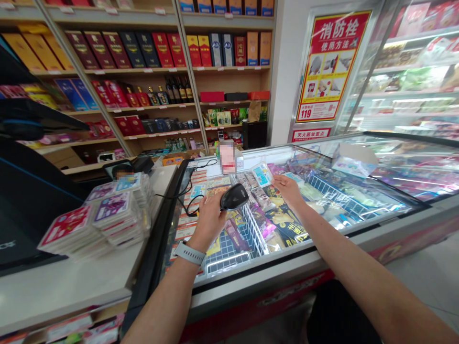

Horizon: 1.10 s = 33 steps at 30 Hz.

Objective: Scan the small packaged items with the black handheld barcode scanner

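My left hand (210, 217), with a grey watch band (190, 253) on its wrist, is wrapped round a black handheld scanner (234, 196) whose head points right. A dark cable (175, 196) loops from it to the left. My right hand (288, 189) pinches the edge of a small blue-and-white card (263, 175) above the freezer's glass top. Both hands are over the chest freezer (251, 277). Beneath the glass lie wrapped frozen goods and white wire baskets (251, 224).
Stacks of printed cards (114, 210) stand on the white counter (107, 272) at the left, beside a black monitor (21, 200). An open box (355, 160) rests on the freezer's right part. Behind are shelves (143, 71) of boxes and bottles, and a red poster (332, 67).
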### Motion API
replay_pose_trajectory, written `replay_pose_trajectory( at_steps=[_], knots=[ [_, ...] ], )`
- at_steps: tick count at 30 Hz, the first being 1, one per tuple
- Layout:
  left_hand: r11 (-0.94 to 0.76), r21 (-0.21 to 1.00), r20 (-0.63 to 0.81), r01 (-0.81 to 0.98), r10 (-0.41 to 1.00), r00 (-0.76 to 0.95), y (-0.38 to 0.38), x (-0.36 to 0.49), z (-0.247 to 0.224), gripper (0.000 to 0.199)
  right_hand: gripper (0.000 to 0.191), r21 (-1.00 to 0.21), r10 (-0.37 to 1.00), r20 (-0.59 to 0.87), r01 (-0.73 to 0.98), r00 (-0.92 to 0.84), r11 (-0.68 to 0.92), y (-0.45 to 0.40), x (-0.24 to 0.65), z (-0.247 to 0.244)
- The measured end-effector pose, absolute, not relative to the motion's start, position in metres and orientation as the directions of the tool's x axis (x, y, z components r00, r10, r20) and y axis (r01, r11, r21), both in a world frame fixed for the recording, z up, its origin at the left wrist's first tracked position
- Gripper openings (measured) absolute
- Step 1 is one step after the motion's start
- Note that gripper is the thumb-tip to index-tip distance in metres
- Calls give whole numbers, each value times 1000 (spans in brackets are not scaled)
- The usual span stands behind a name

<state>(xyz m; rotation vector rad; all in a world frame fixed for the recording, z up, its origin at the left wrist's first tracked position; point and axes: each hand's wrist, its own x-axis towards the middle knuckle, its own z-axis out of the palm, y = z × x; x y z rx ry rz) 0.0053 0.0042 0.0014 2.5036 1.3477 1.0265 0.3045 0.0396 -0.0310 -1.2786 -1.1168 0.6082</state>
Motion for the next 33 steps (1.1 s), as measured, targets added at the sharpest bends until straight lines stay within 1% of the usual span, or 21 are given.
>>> replay_pose_trajectory(
  at_steps=[11, 20, 27, 33],
  knots=[
    [-602, 379, 517, 703, 768, 378, 5, 5, 0, 52, 47, -949, 874, 299, 212, 383, 232, 37, 303, -29],
    [-591, 388, 483, 708, 784, 390, 3, 6, 0, 52, 46, -951, 873, 298, 203, 386, 235, 38, 303, -30],
    [-590, 387, 489, 708, 783, 385, 3, 5, -1, 51, 43, -954, 877, 292, 182, 382, 238, 38, 304, -30],
    [-593, 376, 489, 712, 780, 391, 3, 5, -1, 53, 47, -961, 881, 273, 144, 386, 234, 38, 305, -30]
  ],
)
